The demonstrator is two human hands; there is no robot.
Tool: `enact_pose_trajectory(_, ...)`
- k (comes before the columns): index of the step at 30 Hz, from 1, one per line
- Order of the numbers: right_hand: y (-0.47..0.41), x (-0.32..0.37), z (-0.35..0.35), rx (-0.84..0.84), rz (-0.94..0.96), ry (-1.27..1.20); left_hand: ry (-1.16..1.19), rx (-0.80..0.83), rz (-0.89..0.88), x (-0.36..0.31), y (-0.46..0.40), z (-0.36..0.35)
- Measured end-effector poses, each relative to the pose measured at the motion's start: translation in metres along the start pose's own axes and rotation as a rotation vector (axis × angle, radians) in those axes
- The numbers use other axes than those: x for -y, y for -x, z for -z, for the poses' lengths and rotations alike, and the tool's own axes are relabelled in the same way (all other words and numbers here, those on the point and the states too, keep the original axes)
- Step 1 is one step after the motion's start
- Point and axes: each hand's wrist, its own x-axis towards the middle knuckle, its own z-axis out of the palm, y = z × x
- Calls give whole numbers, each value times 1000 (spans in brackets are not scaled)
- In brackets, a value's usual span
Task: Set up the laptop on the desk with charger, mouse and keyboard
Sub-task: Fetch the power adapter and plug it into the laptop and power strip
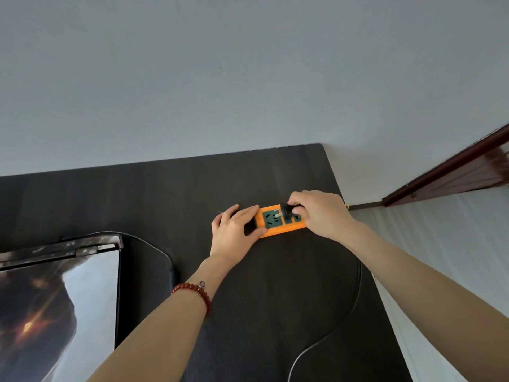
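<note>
My left hand (234, 232) lies on the left end of the orange power strip (281, 223), with the fingers curled around that end, the thumb on the near side and the other fingers over the top, so it holds the strip flat on the desk (165, 194). My right hand (319, 210) is at the right end of the strip and pinches the black plug (287, 210) of the charger between the thumb and the curled fingers. The metal pins of the plug point to the left, over the dark green socket face (they are still visible, so the plug is not pushed in). The plug is tilted, not upright over the holes.

The strip lies near the far right corner of the dark desk, close to the grey wall (220, 78). A black cable (352, 312) runs from under my right wrist along the right side of the desk and curves back toward the near edge. The laptop (60, 299) stands at the left, its screen lit, and a second thin cable (154, 245) goes around the top right corner of it. On my left wrist there is a red bead bracelet (195, 292). At the far right I see a dark brown door frame (446, 172).
</note>
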Motion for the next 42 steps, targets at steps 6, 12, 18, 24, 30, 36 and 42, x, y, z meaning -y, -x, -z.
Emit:
enact_pose_trajectory(6, -5, 29, 8, 34, 122, 330, -6, 37, -8, 0, -5, 1)
enact_pose_trajectory(12, -5, 44, 10, 109, -11, 161, 7, 58, -15, 5, -3, 0)
enact_pose_trajectory(18, -17, 60, 13, 111, -114, 100, 34, -5, -25, 4, -2, -4)
enact_pose_trajectory(24, -3, 62, 7, 75, -110, 78, 96, 14, 69, 11, 1, -3)
enact_pose_trajectory(30, -9, 75, 3, 122, -20, 280, 36, -38, -53, 13, -2, -4)
enact_pose_trajectory(36, -7, 71, -9, 102, -18, 237, -46, -48, -87, 19, 1, -9)
enact_pose_trajectory(42, -10, 62, -12, 66, -66, 145, -115, 51, -76, 13, -3, -1)
